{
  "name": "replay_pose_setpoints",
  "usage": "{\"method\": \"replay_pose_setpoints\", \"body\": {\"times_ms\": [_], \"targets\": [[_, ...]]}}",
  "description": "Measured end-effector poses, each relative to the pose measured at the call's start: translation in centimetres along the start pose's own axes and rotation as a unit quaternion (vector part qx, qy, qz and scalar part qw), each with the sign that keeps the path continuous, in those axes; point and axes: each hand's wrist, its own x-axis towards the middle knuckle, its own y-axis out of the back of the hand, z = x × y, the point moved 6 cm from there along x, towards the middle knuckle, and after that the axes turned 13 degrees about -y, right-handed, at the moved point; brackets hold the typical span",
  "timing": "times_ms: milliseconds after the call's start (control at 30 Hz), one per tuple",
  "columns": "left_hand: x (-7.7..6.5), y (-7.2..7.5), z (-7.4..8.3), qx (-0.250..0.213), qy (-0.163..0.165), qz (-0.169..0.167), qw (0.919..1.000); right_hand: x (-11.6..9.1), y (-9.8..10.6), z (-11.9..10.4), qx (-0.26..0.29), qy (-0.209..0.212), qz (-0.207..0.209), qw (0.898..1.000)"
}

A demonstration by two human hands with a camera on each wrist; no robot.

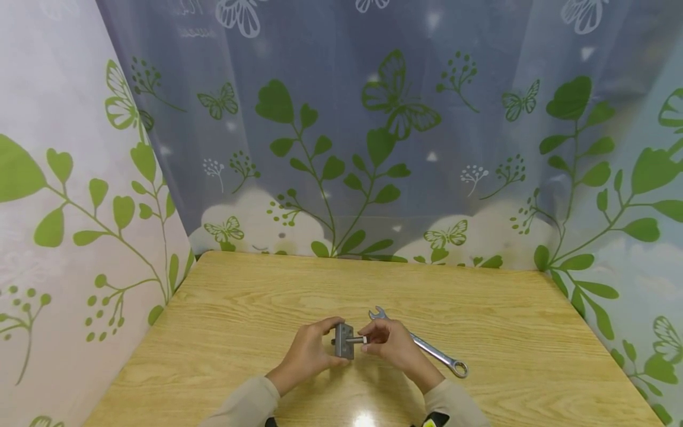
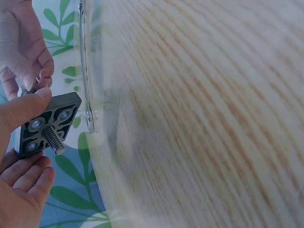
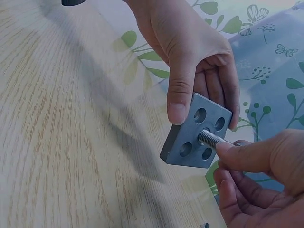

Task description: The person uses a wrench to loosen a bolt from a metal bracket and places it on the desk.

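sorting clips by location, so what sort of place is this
Probably a small screened-off workspace: a pale-brown wood-grain tabletop, hangings printed with green leaves and butterflies around three sides, and a long silver metal wrench lying on the tabletop.

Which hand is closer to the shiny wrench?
Right: the right hand, pinching the bolt, hides part of the wrench in the head view. The left hand, holding the metal plate, is farther off, leftward.
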Motion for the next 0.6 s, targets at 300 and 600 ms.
{"method": "replay_pose_setpoints", "body": {"times_ms": [300, 600], "targets": [[0.1, 0.0, 0.0, -0.003, -0.004, 0.001, 1.0, 0.7, -0.4, 1.9, -0.025, -0.04, -0.05, 0.998], [0.1, 0.0, 0.2, -0.004, -0.006, 0.001, 1.0, 0.7, -0.5, 2.5, -0.007, -0.099, -0.065, 0.993]]}}
